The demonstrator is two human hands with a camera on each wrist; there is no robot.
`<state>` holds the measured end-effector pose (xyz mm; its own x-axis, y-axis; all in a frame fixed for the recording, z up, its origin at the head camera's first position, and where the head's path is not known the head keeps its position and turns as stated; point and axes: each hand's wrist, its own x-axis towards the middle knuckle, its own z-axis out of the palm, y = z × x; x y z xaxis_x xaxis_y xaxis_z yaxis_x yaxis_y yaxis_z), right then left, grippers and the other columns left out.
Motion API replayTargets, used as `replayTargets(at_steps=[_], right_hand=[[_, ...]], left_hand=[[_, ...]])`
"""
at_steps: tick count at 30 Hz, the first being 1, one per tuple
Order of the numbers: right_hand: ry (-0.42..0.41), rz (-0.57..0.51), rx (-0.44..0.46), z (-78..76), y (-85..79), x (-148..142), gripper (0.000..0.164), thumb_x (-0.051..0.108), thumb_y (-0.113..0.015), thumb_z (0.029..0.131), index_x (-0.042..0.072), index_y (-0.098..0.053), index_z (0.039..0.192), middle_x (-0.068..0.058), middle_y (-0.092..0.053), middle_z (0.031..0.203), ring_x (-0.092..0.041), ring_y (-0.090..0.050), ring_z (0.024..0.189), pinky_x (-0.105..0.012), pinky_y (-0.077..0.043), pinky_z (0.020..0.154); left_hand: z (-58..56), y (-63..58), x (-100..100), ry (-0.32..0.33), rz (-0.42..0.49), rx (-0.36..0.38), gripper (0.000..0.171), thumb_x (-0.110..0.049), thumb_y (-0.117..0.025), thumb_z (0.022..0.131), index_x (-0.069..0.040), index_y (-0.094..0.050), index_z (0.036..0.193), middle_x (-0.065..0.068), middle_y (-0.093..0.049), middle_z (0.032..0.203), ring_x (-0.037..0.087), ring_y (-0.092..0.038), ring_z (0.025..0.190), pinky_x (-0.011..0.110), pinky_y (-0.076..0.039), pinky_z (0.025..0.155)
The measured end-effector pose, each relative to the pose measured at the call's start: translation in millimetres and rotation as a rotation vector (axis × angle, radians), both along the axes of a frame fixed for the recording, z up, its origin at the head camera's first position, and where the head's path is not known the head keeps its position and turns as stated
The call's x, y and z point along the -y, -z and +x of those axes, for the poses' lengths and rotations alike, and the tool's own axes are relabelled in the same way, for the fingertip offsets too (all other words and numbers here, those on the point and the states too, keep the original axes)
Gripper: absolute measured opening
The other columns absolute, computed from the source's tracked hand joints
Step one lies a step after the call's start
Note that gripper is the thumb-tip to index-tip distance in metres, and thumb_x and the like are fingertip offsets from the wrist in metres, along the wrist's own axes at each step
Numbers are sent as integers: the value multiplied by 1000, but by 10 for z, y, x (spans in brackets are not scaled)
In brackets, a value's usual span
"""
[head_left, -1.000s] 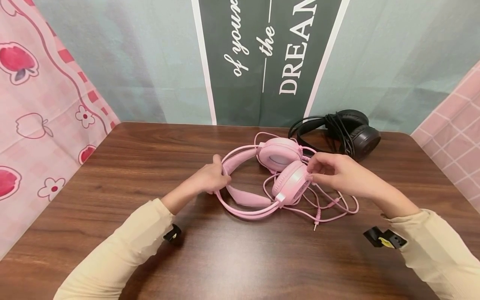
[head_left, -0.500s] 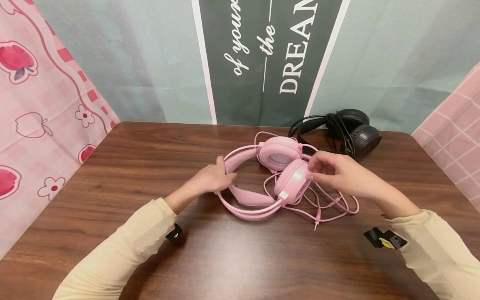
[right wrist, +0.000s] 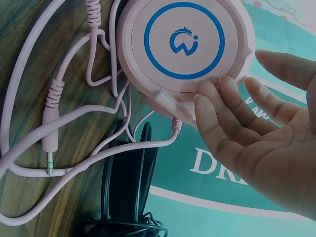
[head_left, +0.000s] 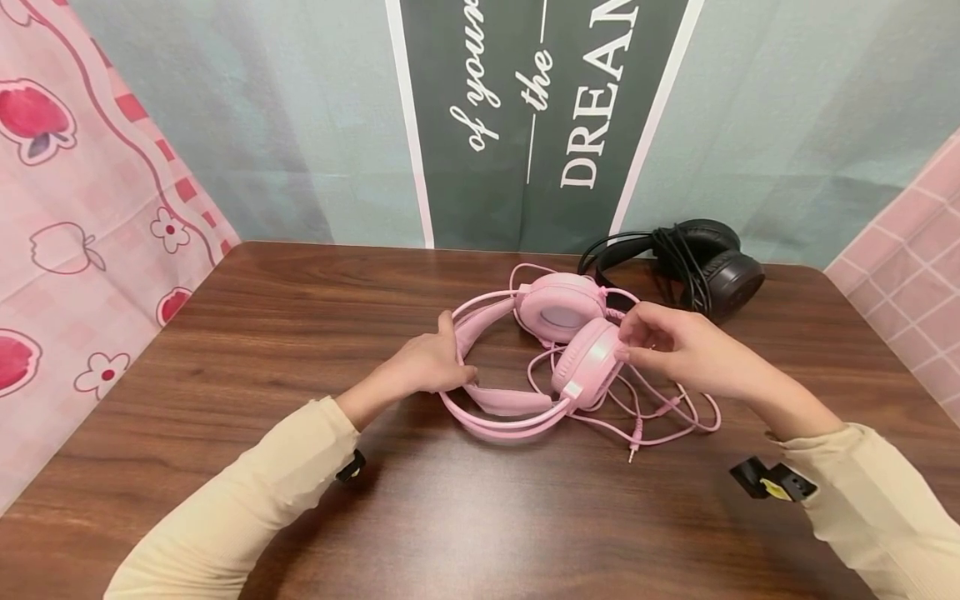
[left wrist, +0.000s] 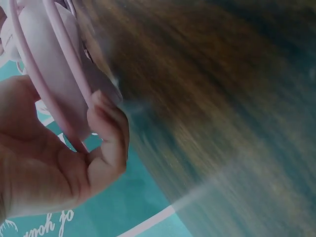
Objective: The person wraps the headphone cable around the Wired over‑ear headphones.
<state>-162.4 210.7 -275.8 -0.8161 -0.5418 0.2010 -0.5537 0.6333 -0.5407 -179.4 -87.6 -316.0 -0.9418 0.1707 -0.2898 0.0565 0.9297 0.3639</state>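
A pair of pink headphones point(head_left: 513, 425) lies on its side on the wooden table, ear cups to the right. My left hand point(head_left: 435, 360) grips the top of its headband; the left wrist view shows the thumb and fingers curled round the twin bands point(left wrist: 54, 84). At the near ear cup point(head_left: 588, 358), my right hand point(head_left: 690, 346) holds the outer edge with thumb and fingertips. That cup's outer face point(right wrist: 182, 47), with a blue ring and logo, fills the top of the right wrist view. A short pink stub point(right wrist: 170, 104) juts from its rim beside the fingers.
Pink cable point(head_left: 693, 425) lies in loops right of the cups, its metal plug point(head_left: 632, 450) pointing toward the near edge. Black headphones point(head_left: 727, 279) with a bundled cord lie at the back right. A printed cloth point(head_left: 300, 125) hangs behind the table point(head_left: 300, 283).
My left hand has shifted slightly right with the headband in its grip, and the near ear cup has edged right too. The right hand has barely moved.
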Motion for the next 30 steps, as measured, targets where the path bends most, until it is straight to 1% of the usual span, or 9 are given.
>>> replayTargets(at_steps=[4,7,8,13,17,19,22,25,30], right_hand=[[5,7,1,5,2,-1,13,10,-68,81,13,-58,89,4,-54,77,-8,-50,71,-20,-44,59],[5,6,1,11,0,3,13,10,-68,81,13,-58,89,4,-54,77,-8,-50,71,-20,-44,59],[4,3,4,13,-1,5,13,10,-68,81,13,-58,89,4,-54,77,-8,-50,72,-20,-44,59],[-3,-10,17,23,0,7,13,8,-67,81,13,-58,89,4,-54,77,-8,-50,71,-20,-44,58],[0,-16,12,24,10,-5,14,8,-67,81,13,-58,89,4,-53,77,-7,-50,71,-20,-43,58],[3,-14,8,23,13,-11,14,8,-68,81,13,-58,89,4,-53,76,-7,-50,70,-20,-43,58],[6,-13,10,22,15,-22,14,8,-68,81,13,-57,90,4,-53,77,-7,-50,70,-19,-43,58],[9,-16,28,24,11,-33,15,8,-68,81,13,-57,90,3,-53,77,-8,-51,70,-19,-43,59],[16,-13,71,27,4,-45,15,9,-67,82,12,-56,91,1,-54,79,-9,-52,72,-20,-44,60]], left_hand=[[-5,-12,3,-23,54,26,84,-24,-67,76,1,-13,135,24,-58,93,19,-61,59,29,-52,56],[-6,-25,6,-42,104,52,84,-16,-65,78,0,-9,138,29,-55,100,15,-59,46,25,-52,45],[-5,-30,7,-45,114,60,84,-15,-65,78,0,-8,139,29,-54,101,15,-59,45,25,-52,44],[-1,-55,26,-18,131,75,84,-9,-61,80,0,-3,141,30,-54,103,15,-59,44,25,-53,45],[-2,-65,52,-3,172,72,83,-5,-57,81,3,-1,142,30,-54,104,15,-59,45,26,-53,46],[-1,-63,66,-6,194,67,79,-3,-57,81,3,-5,142,29,-54,103,14,-59,44,26,-53,46],[2,-61,85,-9,222,45,67,0,-56,81,3,-19,137,25,-56,96,14,-59,43,26,-53,45],[4,-75,106,-12,268,24,64,4,-55,79,1,-25,136,19,-55,88,14,-59,44,27,-54,45],[7,-116,141,-16,300,10,70,5,-53,80,0,-20,142,17,-53,87,15,-60,44,28,-54,47]])
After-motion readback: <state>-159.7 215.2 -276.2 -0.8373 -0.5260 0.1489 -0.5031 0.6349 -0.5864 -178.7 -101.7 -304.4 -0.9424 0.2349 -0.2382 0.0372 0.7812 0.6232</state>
